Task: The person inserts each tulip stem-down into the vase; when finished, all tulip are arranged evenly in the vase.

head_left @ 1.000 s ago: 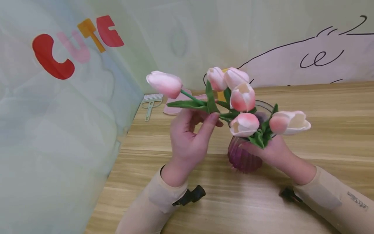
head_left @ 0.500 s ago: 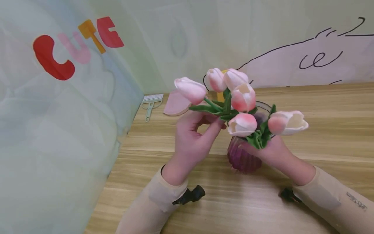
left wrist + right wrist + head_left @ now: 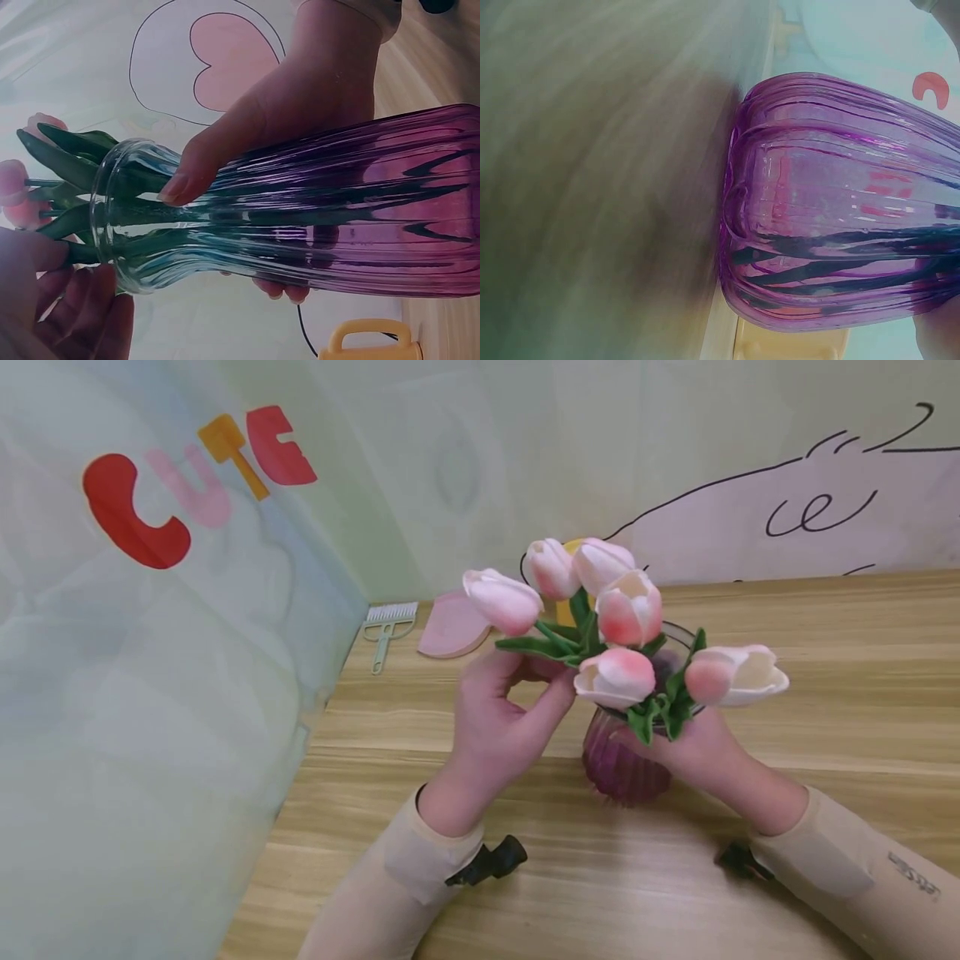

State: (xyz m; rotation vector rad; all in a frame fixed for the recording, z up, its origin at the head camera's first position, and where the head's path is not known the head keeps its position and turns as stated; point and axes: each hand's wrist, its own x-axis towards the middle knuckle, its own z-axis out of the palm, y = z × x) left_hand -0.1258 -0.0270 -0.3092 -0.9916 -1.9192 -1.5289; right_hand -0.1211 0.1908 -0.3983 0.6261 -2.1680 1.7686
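A ribbed glass vase [image 3: 626, 768], clear at the rim and purple-pink below, stands upright on the table. Around its upper part my right hand [image 3: 708, 756] grips, the thumb lying across the neck in the left wrist view. Several pink-and-white tulips with green leaves lean out of the mouth. My left hand [image 3: 502, 718] pinches the leftmost tulip [image 3: 502, 602] low on its stem, close beside the rim; the fingertips are partly hidden behind leaves and blooms. Through the glass, dark stems [image 3: 840, 262] reach toward the base in the right wrist view.
A pale green brush-like tool [image 3: 384, 635] and a pink dustpan-like piece [image 3: 453, 627] lie at the back left, by the printed wall sheet [image 3: 187, 693]. Behind the flowers is a yellow object [image 3: 371, 341] with a handle. The wooden tabletop [image 3: 600, 893] extends in front.
My left hand has moved right toward the vase, and the leftmost tulip has come in and down, closer to the other blooms. My right hand keeps its grip on the vase.
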